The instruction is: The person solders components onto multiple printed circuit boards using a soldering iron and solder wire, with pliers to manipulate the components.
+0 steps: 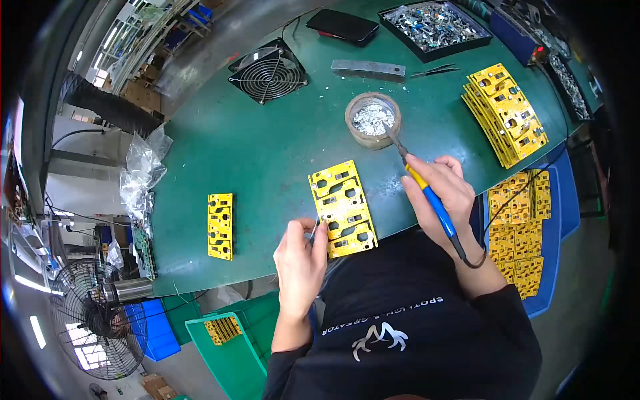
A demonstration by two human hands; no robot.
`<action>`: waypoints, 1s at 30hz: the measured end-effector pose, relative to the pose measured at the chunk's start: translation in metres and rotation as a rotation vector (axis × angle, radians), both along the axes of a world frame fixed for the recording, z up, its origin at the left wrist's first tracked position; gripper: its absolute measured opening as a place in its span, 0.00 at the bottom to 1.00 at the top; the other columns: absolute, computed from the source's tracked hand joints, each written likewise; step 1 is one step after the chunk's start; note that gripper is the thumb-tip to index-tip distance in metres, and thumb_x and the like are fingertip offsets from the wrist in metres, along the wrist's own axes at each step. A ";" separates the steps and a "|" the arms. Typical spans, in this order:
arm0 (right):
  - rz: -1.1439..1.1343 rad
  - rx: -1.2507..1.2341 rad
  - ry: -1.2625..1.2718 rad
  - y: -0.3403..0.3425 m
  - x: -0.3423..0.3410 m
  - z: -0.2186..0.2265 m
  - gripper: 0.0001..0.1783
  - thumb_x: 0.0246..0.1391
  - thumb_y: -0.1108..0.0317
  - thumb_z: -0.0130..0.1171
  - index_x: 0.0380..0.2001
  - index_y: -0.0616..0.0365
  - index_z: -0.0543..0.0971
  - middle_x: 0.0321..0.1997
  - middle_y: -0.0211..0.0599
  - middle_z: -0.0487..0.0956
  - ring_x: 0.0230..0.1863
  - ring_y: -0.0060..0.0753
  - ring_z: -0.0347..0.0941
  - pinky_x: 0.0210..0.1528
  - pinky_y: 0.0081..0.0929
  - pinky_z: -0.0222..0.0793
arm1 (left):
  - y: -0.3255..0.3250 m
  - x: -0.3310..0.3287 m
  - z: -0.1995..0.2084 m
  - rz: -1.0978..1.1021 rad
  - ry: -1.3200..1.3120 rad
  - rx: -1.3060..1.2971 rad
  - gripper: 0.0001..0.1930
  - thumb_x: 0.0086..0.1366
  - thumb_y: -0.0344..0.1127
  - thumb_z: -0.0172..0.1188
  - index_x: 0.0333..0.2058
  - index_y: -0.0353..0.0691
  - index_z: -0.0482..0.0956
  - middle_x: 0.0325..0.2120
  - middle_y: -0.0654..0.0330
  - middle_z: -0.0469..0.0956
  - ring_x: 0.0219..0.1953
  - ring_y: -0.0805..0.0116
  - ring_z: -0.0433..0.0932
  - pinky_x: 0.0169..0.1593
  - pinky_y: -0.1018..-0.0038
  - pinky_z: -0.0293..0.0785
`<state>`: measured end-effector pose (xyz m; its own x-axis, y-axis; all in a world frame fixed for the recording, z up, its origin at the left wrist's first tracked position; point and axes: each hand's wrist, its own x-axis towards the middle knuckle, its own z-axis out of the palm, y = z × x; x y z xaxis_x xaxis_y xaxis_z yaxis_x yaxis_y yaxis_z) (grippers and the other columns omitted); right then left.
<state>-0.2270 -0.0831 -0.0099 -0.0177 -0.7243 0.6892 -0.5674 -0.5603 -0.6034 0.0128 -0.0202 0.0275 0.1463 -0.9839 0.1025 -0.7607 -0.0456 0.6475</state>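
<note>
Clear plastic bags (pixel 143 163), table's left edge

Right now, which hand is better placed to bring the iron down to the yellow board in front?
Right. The right hand grips the soldering iron, its tip at the tin just beyond the yellow board; the left hand holds solder wire at the board's edge.

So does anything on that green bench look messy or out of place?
Mostly tidy. Small silvery flecks lie scattered on the green table between the small fan and the metal bar. The yellow boards look neatly stacked.

Head-worn fisheye view, steeply down (close) over green workbench (pixel 267 153)
</note>
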 end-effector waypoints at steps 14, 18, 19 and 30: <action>0.314 0.013 -0.088 0.032 0.019 0.003 0.13 0.44 0.76 0.72 0.36 0.59 0.86 0.22 0.32 0.83 0.19 0.30 0.77 0.48 0.40 0.74 | -0.014 -0.019 -0.009 -0.227 -0.154 -0.324 0.05 0.66 0.22 0.67 0.40 0.32 0.84 0.39 0.53 0.81 0.32 0.55 0.84 0.33 0.65 0.81; 0.324 0.002 -0.092 0.030 0.021 0.004 0.12 0.44 0.76 0.72 0.35 0.60 0.86 0.21 0.32 0.83 0.17 0.30 0.77 0.47 0.40 0.74 | -0.014 -0.023 -0.011 -0.191 -0.186 -0.305 0.05 0.65 0.22 0.68 0.40 0.31 0.85 0.41 0.54 0.81 0.30 0.59 0.83 0.32 0.67 0.80; 0.324 0.001 -0.092 0.030 0.022 0.004 0.12 0.44 0.76 0.72 0.35 0.60 0.86 0.21 0.32 0.83 0.17 0.30 0.77 0.47 0.40 0.74 | -0.014 -0.023 -0.013 -0.191 -0.186 -0.305 0.05 0.65 0.22 0.68 0.40 0.31 0.85 0.41 0.54 0.81 0.30 0.59 0.83 0.32 0.67 0.80; 0.322 0.015 -0.121 0.030 0.026 -0.002 0.12 0.44 0.77 0.73 0.35 0.60 0.86 0.22 0.33 0.83 0.18 0.30 0.77 0.48 0.41 0.76 | -0.015 -0.030 -0.015 -0.190 -0.225 -0.349 0.08 0.65 0.22 0.68 0.42 0.31 0.85 0.44 0.50 0.79 0.31 0.58 0.84 0.34 0.65 0.82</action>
<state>-0.2010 -0.0528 -0.0117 0.1330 -0.7160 0.6853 -0.2867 -0.6897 -0.6649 -0.0170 -0.0351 0.0127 -0.0970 -0.8923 0.4410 -0.8580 0.2995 0.4172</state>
